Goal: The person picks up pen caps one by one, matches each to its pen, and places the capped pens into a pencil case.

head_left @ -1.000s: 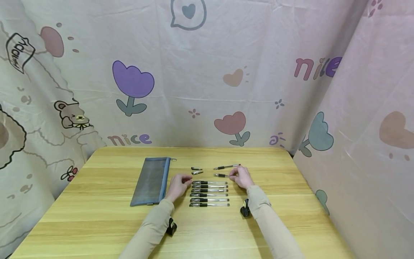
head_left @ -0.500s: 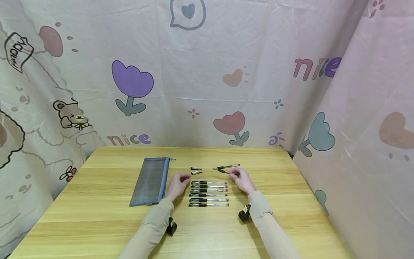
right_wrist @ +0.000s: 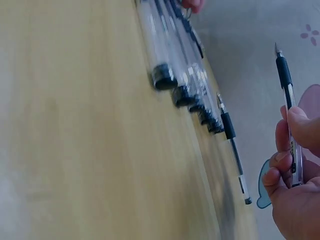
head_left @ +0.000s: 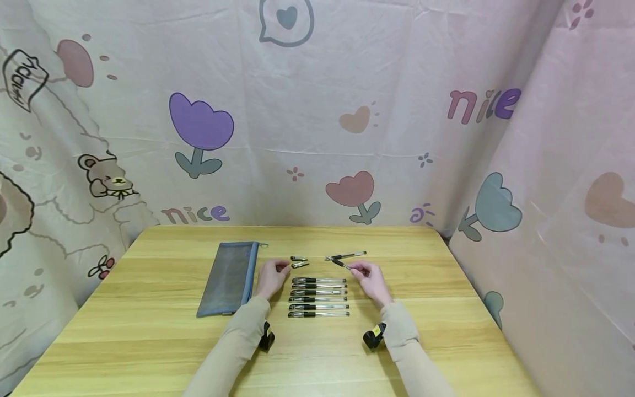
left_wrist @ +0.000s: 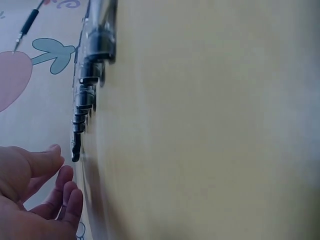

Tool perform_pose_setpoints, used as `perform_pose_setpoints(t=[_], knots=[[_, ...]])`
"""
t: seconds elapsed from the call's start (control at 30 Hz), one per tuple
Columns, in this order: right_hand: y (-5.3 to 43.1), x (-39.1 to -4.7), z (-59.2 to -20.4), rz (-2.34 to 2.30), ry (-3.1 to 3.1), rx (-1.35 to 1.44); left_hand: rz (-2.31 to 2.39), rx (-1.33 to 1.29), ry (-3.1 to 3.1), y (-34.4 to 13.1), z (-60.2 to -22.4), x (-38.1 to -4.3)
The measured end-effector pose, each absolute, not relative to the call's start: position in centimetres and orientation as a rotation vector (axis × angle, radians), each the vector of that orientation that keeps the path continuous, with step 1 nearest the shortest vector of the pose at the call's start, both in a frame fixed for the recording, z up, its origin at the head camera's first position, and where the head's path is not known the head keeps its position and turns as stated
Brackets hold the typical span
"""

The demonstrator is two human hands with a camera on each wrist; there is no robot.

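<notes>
An uncapped gel pen (right_wrist: 293, 132) with a black grip is pinched by its clear barrel between the thumb and fingers of my right hand (head_left: 371, 280). Its metal tip points up in the right wrist view and toward the left in the head view. My left hand (head_left: 272, 278) is beside two loose pen caps (head_left: 300, 264), fingertips right at the nearer one. In the left wrist view its thumb and fingers are slightly bent with a gap between them, holding nothing. A second uncapped pen (head_left: 350, 255) lies behind the held one, overlapped by its tip in the head view.
Several capped gel pens (head_left: 318, 299) lie in a neat row between my hands. A blue-grey mesh zip pouch (head_left: 227, 278) is left of my left hand. The wooden table (head_left: 317, 358) ends at a patterned curtain (head_left: 292, 110) behind and at the sides.
My right hand has raised the uncapped pen and tilted it, drawing slightly toward me. My left hand has moved away from the pen row, forward to the loose caps.
</notes>
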State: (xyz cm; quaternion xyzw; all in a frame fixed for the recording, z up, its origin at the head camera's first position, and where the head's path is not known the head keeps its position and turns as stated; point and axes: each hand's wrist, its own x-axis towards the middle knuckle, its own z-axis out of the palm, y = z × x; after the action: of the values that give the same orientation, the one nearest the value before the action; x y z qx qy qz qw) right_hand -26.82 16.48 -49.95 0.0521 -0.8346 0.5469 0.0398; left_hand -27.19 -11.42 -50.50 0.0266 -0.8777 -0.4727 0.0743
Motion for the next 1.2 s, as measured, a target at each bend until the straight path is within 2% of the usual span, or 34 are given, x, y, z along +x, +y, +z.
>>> perform_pose_setpoints(t=[0.47,1.2], knots=[[15.7,-26.0,-49.6,1.825,-2.466,0.064,-1.376,0.099,-2.656,-10.2,-51.0,-28.7],[15.6,-25.6,-49.7,1.894,-2.453,0.046,-1.239,0.119,-2.674,-9.4,-51.2,-29.2]])
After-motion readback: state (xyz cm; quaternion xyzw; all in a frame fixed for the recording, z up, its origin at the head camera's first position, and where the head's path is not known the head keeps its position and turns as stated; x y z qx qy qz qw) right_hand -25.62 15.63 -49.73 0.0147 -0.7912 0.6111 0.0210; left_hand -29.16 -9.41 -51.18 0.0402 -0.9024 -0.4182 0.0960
